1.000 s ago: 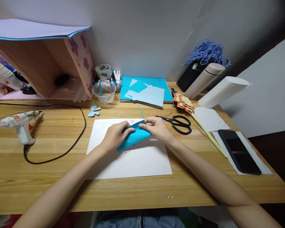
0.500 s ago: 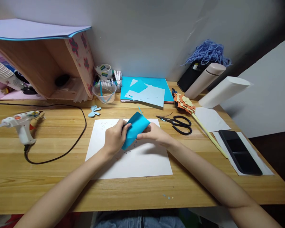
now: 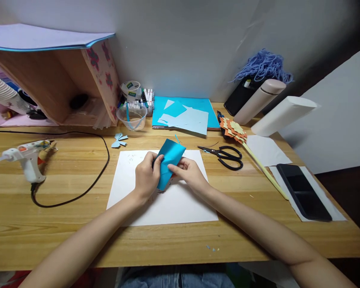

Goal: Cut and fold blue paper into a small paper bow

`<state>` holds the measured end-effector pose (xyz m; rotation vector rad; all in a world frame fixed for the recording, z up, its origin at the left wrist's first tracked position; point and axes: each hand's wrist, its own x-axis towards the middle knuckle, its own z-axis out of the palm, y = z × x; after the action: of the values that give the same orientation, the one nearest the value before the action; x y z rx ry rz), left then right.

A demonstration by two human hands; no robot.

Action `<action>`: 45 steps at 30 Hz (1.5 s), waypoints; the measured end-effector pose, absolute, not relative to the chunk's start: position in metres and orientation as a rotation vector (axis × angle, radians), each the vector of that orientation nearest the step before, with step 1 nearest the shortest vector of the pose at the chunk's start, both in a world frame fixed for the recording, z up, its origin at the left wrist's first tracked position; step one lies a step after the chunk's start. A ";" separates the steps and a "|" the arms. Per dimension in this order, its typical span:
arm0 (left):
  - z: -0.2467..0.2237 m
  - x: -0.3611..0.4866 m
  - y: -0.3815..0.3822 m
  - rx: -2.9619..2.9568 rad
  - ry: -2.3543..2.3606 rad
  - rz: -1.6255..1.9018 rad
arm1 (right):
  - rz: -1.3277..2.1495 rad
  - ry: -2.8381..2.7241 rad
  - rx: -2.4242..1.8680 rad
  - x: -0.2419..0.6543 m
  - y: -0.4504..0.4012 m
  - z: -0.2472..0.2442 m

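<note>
A piece of bright blue paper (image 3: 171,154) is held up at a tilt above a white sheet (image 3: 174,208). My left hand (image 3: 147,174) grips its left edge, thumb on the front face and the other fingers curled behind. On the right edge, my right hand (image 3: 190,174) pinches the paper with its thumb in front; the fingertips behind are partly hidden. Black-handled scissors (image 3: 225,155) lie to the right of the hands, blades pointing left. A light blue paper bow (image 3: 119,140) rests to the left, beyond the white sheet.
At left lies a white glue gun (image 3: 31,162) with its black cord looping over the table. Along the back stand a clear plastic tub (image 3: 132,118), a blue folder (image 3: 199,105) with paper scraps, and a pink bottle (image 3: 259,102). A paper flower (image 3: 234,130) and a phone (image 3: 303,192) lie at right.
The blue paper has turned more upright and shifted slightly left. My right hand has moved a little left, its thumb now further onto the paper's front.
</note>
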<state>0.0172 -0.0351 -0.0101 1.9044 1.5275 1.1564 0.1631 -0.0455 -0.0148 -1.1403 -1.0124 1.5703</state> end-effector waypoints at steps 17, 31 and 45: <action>-0.009 0.023 -0.039 1.778 1.467 1.158 | 1.331 -1.032 -1.192 0.163 -0.043 -0.022; -0.011 0.022 -0.038 1.614 1.384 1.104 | 1.236 -0.947 -1.215 0.169 -0.035 -0.027; -0.012 0.021 -0.033 1.461 1.346 1.075 | 1.313 -0.947 -1.180 0.173 -0.030 -0.030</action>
<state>0.0208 -0.0325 -0.0122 1.4606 1.3460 1.0753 0.1729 -0.0301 -0.0303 -1.1800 -0.9470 1.3127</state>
